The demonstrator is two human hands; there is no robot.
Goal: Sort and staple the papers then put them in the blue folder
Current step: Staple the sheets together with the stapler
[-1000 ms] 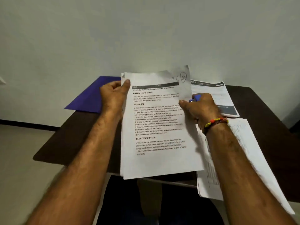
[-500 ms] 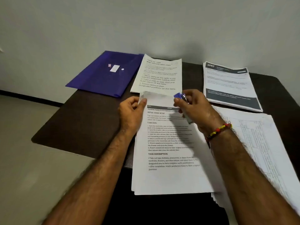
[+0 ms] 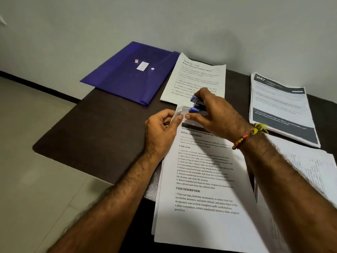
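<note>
A stack of printed papers lies on the dark table, hanging over its near edge. My left hand pinches the stack's top left corner between thumb and fingers. My right hand grips a small blue stapler whose jaws sit over that same corner. The blue folder lies flat and closed at the table's far left, partly over the edge.
A single printed sheet lies beyond my hands, next to the folder. A thick stack with a dark header sits at the far right. More papers with tables lie at the near right. A grey wall stands behind the table.
The stack, held up in front of me a second ago, now lies on the table. My right hand has brought the stapler onto the top left corner, which my left hand still pinches.
</note>
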